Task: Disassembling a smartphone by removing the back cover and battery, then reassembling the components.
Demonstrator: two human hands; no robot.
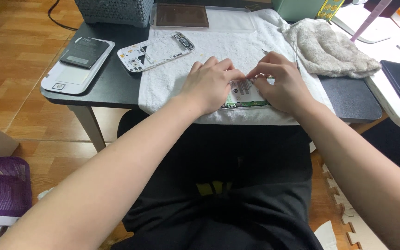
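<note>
— Head view: what is being worked on?

— An opened phone body is lain flat on a white towel at the near edge of a dark table. It is pinched at its left end by the left hand, whose fingers are curled down onto it. The right hand is bent over its right end; a thin metal tool seems to be gripped there, though most of it is hidden.

— Which step is judged to be in hand?

— Disassembly of the inner board appears to be under way. A white mid-frame has already been set aside on the towel, and a dark battery is laid on a white back cover well apart to the left.

— What is called for next?

— A steady hold by the left hand is needed, with fine, light prying at the right end so the board is not bent.
</note>
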